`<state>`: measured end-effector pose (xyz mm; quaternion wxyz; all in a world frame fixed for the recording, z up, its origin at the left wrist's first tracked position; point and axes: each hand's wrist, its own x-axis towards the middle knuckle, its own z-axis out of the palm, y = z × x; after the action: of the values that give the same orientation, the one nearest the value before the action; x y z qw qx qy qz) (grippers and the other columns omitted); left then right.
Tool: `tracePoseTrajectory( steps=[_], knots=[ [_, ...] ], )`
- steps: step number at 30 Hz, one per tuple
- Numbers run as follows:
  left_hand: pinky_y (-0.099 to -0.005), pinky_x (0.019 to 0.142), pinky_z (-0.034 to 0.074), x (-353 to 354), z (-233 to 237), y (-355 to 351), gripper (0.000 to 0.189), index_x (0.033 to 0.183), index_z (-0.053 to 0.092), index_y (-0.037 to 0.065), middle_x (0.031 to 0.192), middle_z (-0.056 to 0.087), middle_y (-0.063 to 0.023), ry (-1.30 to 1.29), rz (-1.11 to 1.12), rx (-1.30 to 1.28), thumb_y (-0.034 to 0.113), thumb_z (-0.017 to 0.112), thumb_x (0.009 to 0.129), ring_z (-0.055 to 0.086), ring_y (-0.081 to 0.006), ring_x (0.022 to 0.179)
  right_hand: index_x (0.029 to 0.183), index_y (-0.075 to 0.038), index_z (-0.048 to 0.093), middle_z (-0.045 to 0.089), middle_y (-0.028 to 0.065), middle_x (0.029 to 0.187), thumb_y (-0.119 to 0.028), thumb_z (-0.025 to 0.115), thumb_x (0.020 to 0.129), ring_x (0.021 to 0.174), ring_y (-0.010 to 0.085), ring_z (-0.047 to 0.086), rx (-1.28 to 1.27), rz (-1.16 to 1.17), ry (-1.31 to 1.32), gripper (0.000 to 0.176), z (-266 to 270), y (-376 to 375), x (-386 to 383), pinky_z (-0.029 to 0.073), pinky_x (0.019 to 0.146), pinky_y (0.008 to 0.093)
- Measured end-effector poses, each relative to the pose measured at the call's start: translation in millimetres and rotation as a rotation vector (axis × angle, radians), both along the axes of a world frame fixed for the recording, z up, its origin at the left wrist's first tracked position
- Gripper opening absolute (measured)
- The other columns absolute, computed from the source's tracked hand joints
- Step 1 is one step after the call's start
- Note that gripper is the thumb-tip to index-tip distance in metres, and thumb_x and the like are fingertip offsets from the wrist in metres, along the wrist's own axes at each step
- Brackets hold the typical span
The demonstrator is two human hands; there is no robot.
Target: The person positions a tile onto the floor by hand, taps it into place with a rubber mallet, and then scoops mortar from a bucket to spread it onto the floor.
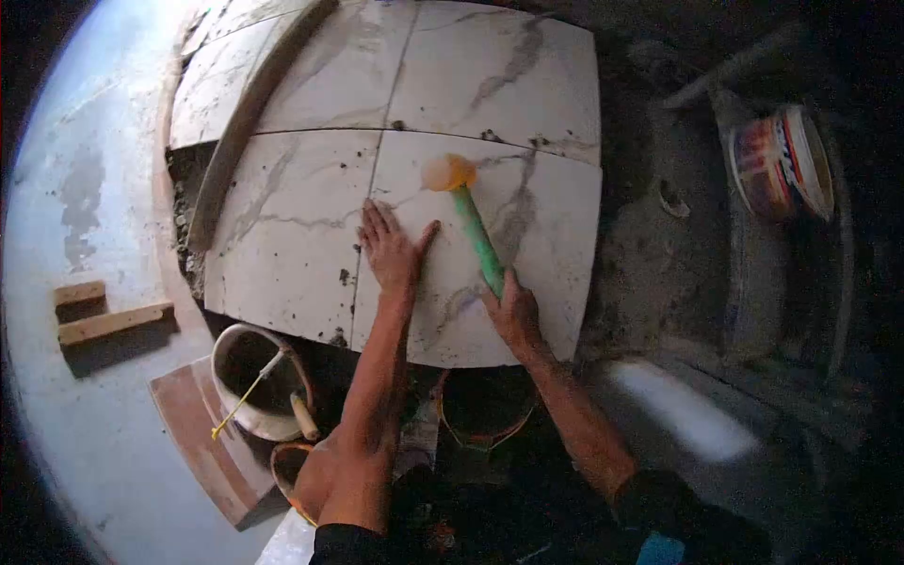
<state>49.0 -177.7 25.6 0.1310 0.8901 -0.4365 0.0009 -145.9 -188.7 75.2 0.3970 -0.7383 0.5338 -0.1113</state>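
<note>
My right hand (pixel 515 315) is wrapped round the green handle of a rubber mallet (pixel 480 240), whose orange and pale head is over the near right floor tile (pixel 556 254). Fingers spread, my left hand (pixel 388 247) lies flat beside the seam between that tile and the near left tile (pixel 282 226). Both tiles are white with grey marble veins. Dark crumbs of mortar dot the seams and surfaces.
A long straightedge bar (pixel 250 122) lies across the tiles on the left. Below stand a white bucket (pixel 250 381) holding tools and another bucket (pixel 485 438). A printed bucket (pixel 767 169) is at right. Wood pieces (pixel 113 323) rest against the left side.
</note>
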Motion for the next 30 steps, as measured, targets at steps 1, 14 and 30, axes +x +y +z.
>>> tracePoseTrajectory(
  steps=[1,14,30],
  knots=[
    [-0.0460,0.103,0.013,1,1,-2,0.095,0.128,0.025,-0.008,0.138,0.017,-0.0211,0.003,0.013,0.018,0.065,0.045,0.071,0.016,-0.0314,0.128,0.093,0.001,0.044,0.056,0.0192,0.064,-0.030,0.056,0.080,0.064,0.0354,0.059,-0.018,0.014,-0.042,0.035,1,-2,-3,0.045,0.054,0.0385],
    [-0.0571,0.100,0.013,-57,35,-51,0.094,0.129,0.030,0.008,0.135,0.021,-0.0228,0.280,-0.678,0.352,0.037,0.077,0.053,0.012,-0.0380,0.127,0.098,-0.001,0.042,0.056,0.0189,0.071,-0.023,0.058,0.076,0.065,0.0371,0.058,0.059,-0.108,-0.118,0.035,10,-3,-60,0.045,0.056,0.0409],
    [-0.0754,0.072,0.029,-61,39,-55,0.109,0.134,0.022,0.022,0.141,0.005,-0.0130,0.304,-0.516,0.409,0.035,0.082,0.043,0.007,-0.0470,0.124,0.105,0.003,0.042,0.056,0.0201,0.071,-0.023,0.059,0.078,0.065,0.0355,0.058,-0.005,-0.107,-0.065,0.041,-18,-10,-84,0.044,0.056,0.0409]
  ],
)
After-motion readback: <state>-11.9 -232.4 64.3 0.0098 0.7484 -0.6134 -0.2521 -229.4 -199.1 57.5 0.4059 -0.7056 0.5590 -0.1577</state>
